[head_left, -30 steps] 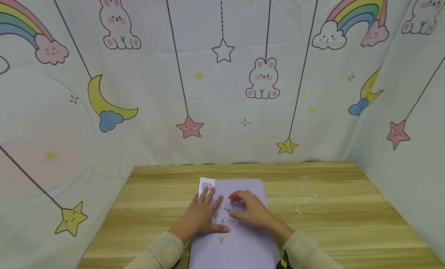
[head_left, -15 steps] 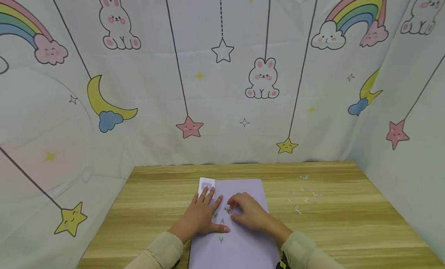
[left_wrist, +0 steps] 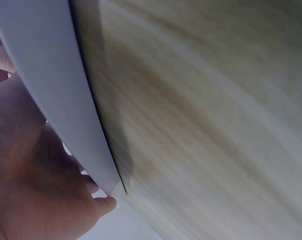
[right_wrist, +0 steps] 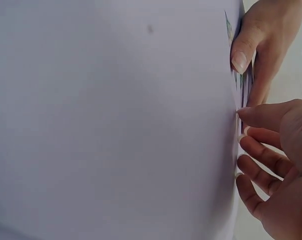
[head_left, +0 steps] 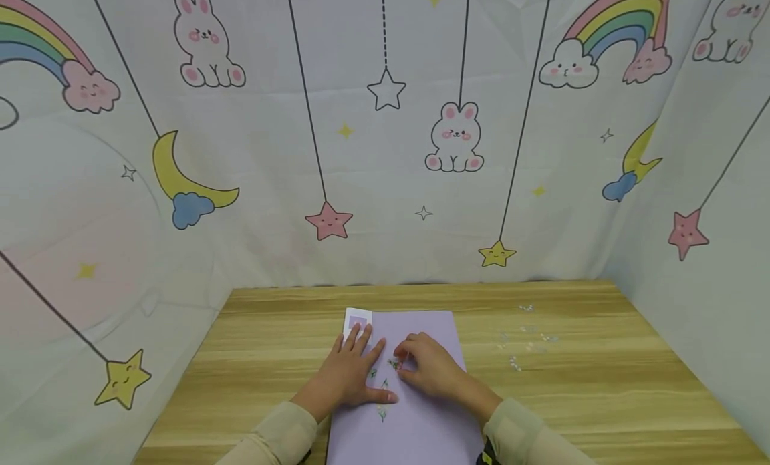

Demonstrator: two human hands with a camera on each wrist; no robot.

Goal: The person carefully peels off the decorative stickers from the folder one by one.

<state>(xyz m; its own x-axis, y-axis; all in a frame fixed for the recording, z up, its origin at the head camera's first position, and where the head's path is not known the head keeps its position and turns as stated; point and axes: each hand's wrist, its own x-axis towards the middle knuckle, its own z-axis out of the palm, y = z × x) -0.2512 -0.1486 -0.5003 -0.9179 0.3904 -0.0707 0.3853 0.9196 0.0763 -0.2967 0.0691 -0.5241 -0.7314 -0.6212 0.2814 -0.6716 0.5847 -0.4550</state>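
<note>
A flat purple pad (head_left: 421, 425) lies on the table, with several small green plant stickers (head_left: 382, 413) on its left half. Fingers spread, my left hand (head_left: 350, 373) rests flat across the pad's left side, its thumb beside the stickers. My right hand (head_left: 434, 368) has its fingers curled down to the page, thumb and forefinger pinching the edge of a green and red flower sticker (head_left: 394, 363). In the right wrist view the right hand's fingertips (right_wrist: 242, 159) meet the page surface. The left wrist view shows the left palm (left_wrist: 35, 190) by the pad's edge.
A white card with a purple square (head_left: 357, 316) sits at the pad's top left corner, partly under the left fingers. Several clear, pale sticker pieces (head_left: 529, 329) are scattered on the wooden table (head_left: 589, 398) to the right. A printed cloth (head_left: 385, 171) hangs behind.
My right thumb and forefinger have drawn closer together at the flower sticker, and the right hand has shifted slightly left. The left hand stays in place.
</note>
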